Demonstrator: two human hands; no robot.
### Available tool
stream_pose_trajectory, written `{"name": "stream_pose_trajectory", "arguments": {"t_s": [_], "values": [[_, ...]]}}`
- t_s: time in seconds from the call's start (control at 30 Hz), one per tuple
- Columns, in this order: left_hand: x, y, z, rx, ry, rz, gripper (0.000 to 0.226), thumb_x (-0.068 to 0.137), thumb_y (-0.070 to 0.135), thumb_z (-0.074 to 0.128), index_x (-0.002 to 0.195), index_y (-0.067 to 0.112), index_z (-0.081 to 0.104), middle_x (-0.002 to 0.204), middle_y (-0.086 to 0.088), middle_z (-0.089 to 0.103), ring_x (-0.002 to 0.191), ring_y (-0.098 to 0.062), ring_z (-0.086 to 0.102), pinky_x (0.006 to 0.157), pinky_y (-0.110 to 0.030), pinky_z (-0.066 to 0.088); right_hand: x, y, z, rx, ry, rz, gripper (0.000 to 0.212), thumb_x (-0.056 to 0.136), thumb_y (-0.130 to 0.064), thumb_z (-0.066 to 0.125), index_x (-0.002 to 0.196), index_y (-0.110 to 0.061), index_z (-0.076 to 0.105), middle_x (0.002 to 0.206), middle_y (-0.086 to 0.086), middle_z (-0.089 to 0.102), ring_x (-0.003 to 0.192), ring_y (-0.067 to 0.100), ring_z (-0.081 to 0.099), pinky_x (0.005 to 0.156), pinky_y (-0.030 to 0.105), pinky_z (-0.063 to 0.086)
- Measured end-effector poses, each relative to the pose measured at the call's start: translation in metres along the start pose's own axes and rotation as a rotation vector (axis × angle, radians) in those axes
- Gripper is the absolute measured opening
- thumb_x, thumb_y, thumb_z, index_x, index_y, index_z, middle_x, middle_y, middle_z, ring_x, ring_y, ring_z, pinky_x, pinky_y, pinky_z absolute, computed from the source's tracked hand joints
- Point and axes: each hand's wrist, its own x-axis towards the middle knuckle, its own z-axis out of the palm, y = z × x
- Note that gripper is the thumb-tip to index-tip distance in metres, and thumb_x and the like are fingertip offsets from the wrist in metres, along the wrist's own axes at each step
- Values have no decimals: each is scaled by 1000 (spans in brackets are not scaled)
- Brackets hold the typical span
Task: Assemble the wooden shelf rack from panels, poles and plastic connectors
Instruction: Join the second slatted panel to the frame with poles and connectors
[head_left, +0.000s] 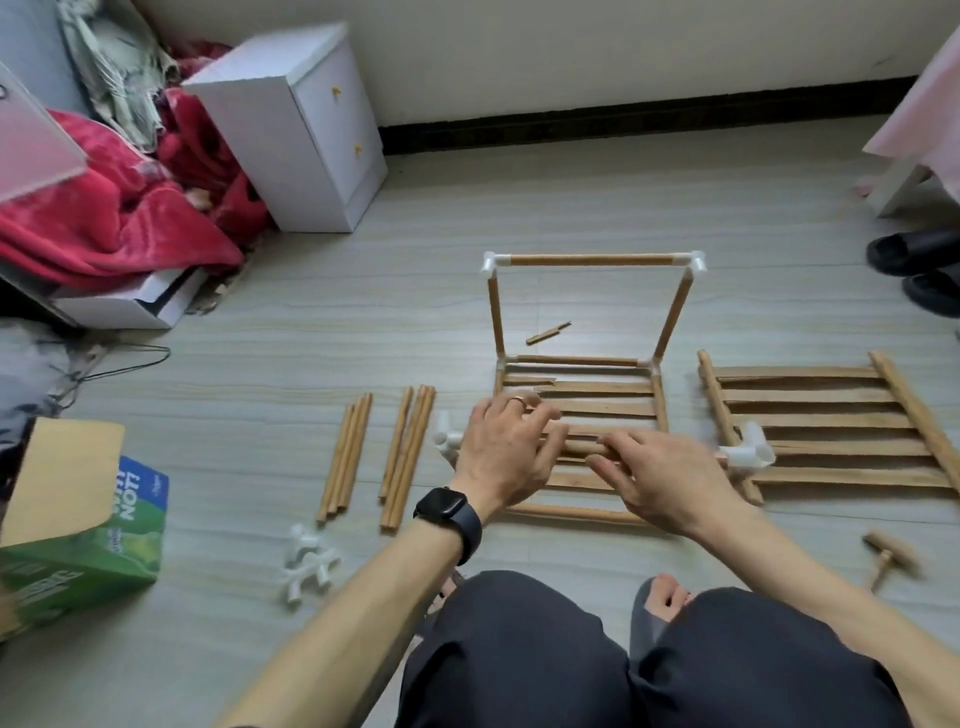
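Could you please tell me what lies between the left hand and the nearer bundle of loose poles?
A white plastic connector, visible in the head view.

A white two-drawer cabinet (306, 130) is standing by the wall, a red blanket (104, 208) is spilling beside it, a green carton (78, 545) is sitting at the left edge, and black slippers (924, 260) are lying at the right.

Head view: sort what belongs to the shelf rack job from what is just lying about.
Job: pole held by left hand and right hand, end connectors, near panel, right panel, upright frame, loose poles, spare connectors, mallet.
Lying about: white cabinet, red blanket, green carton, black slippers.
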Motion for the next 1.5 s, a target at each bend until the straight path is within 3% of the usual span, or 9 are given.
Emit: {"name": "stream_pose_trajectory", "arguments": {"t_s": [0.13,0.27,0.63,0.87,1.0,1.1,1.2,1.37,1.5], "values": [[-17,-44,-11,-26,-23,-435,39,105,46,29,130,29,54,147,-6,43,141,-25,33,115,-50,30,20,17,-3,-9,49,-160,51,100,-64,21,118,-34,58,85,-7,58,68,14,53,60,33,49],[-23,-55,-7,-382,-80,-586,40,108,45,15,113,27,51,96,-7,60,86,-24,58,72,-39,49,18,23,-6,-75,333,-289,43,105,-54,37,107,-26,70,78,-3,61,62,17,55,55,34,45],[-8,-61,9,-511,-64,-567,41,106,51,12,93,27,43,66,4,47,60,-19,46,60,-38,42,51,32,-66,372,-528,79,44,81,-77,47,93,-43,72,71,-25,66,70,-10,61,60,13,38],[-8,-72,14,-635,-43,-569,41,105,54,13,88,28,40,68,3,48,60,-18,46,57,-37,39,32,75,-47,-133,146,-226,46,94,-53,44,112,-21,73,90,-4,65,70,12,52,63,27,35],[-1,-71,12,-567,-196,-472,29,106,50,23,113,33,46,103,-4,59,84,-19,56,76,-42,52,42,79,-58,-18,137,-114,46,96,-51,46,117,-19,71,86,-3,61,66,11,48,58,25,34],[6,-82,1,-274,-19,-307,49,100,51,47,143,29,39,142,-5,44,123,-21,49,102,-41,45,78,37,-47,-29,135,-213,47,96,-54,43,118,-23,71,90,0,63,74,15,51,67,31,35],[18,-99,-13,-52,34,-166,40,99,56,38,132,35,47,129,7,56,120,-17,51,103,-53,37,122,-15,-29,34,208,-307,37,96,-45,54,118,-21,71,96,4,67,84,23,58,74,37,42],[-9,-195,-2,-40,57,-551,37,105,42,32,120,17,56,105,-7,64,97,-32,59,76,-41,36,177,-59,16,162,402,-171,47,93,-31,67,136,-16,59,130,11,59,117,29,50,92,45,44],[-68,-266,52,-360,-83,-1021,33,107,17,37,135,3,43,129,-23,53,117,-42,52,83,-39,39,181,-62,84,321,65,74,51,96,-38,57,141,-16,49,139,10,55,128,27,46,108,45,41]]}}
